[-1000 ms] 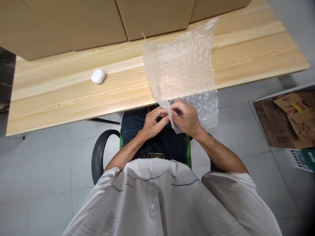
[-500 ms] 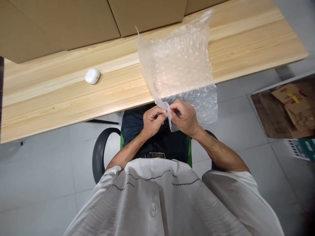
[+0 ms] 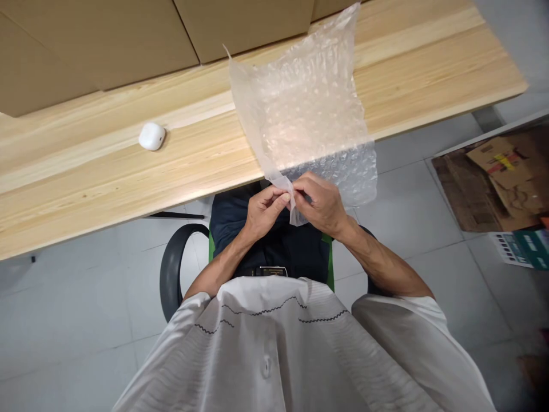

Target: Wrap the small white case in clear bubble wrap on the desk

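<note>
A clear sheet of bubble wrap (image 3: 306, 106) lies partly on the light wooden table (image 3: 189, 154) and hangs over its front edge above my lap. My left hand (image 3: 266, 210) pinches the folded left edge of the sheet near its lower corner. Close beside it, my right hand (image 3: 318, 203) pinches the same edge, thumb and forefinger together. The fingertips of both hands nearly meet at the fold.
Brown cardboard boxes (image 3: 107, 46) stand along the table's far side. A small white rounded case (image 3: 151, 136) sits on the table to the left. Flattened cardboard (image 3: 506, 183) lies at the right, beyond the table. A black chair armrest (image 3: 171, 274) is beside me.
The table, boxes and white case have shifted slightly left in the view. Both hands keep their pinch on the bubble wrap, with the fingertips slightly shifted along the fold.
</note>
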Available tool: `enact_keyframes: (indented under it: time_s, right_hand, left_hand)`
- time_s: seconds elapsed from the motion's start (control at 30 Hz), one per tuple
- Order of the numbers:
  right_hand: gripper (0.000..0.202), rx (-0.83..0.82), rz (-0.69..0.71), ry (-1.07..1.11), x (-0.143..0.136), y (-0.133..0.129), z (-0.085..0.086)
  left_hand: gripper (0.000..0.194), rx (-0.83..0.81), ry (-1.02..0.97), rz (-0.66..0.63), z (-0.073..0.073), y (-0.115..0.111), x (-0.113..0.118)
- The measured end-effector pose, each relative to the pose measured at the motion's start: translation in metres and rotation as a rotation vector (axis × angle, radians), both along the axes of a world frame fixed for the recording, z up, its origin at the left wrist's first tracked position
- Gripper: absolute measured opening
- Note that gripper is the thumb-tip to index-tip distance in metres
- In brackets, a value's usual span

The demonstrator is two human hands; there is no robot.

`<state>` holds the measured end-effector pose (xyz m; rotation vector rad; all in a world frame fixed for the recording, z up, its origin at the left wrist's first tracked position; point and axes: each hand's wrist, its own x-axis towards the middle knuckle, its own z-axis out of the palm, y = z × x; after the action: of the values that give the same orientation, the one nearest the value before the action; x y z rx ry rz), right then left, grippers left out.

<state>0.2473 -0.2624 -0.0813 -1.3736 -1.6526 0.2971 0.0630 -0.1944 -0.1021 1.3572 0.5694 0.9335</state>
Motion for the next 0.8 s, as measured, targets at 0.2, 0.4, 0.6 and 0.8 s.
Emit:
enact_keyframes:
  time_s: [0.2, 0.4, 0.6, 0.8]
  right_hand:
    - [0.011, -0.082, 0.046, -0.024, -0.001, -0.002, -0.001]
    - [0.014, -0.11, 0.018, -0.037, -0.003, -0.003, -0.002]
    - [0.014, -0.028, -0.047, -0.07, -0.006, -0.002, 0.003]
    - [0.018, -0.106, -0.038, -0.02, -0.005, -0.001, 0.007]
  left_hand:
    - [0.054, -0.205, -0.062, 0.035, -0.012, 0.003, 0.0]
    - [0.062, -0.078, 0.005, 0.072, -0.002, 0.002, 0.0]
    - [0.068, 0.055, 0.056, 0.083, 0.009, -0.004, 0.001]
    - [0.058, 0.057, 0.068, 0.053, 0.002, -0.006, 0.001]
